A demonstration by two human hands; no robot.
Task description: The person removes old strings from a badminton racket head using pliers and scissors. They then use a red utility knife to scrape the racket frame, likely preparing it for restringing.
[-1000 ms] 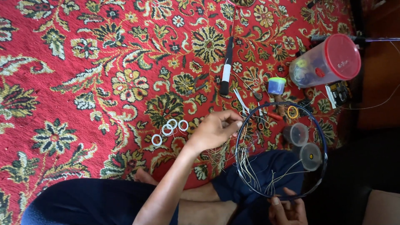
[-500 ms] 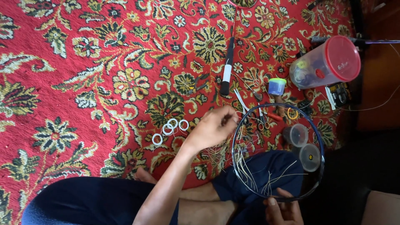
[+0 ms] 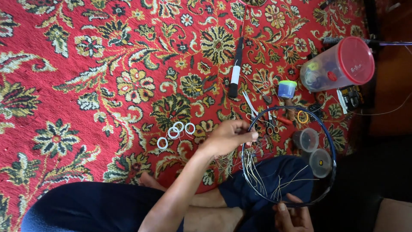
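Head view: the red carpet [image 3: 86,64] lies bare across the left and top, giving wide room there. The right side is crowded: a jar [image 3: 337,64] on its side near the dark edge, a small blue cup [image 3: 286,89], two round tubs [image 3: 313,150], scissors [image 3: 270,124], a black-and-white pen [image 3: 235,68], and white rings [image 3: 175,131] left of the hands. A dark hoop [image 3: 328,146] stands over the knee, loose strings [image 3: 257,174] hanging inside it. The left hand [image 3: 229,137] has its fingers curled together, pinching strings at the hoop's left rim. The right hand [image 3: 294,215] grips the hoop's bottom rim, partly cut off by the frame.
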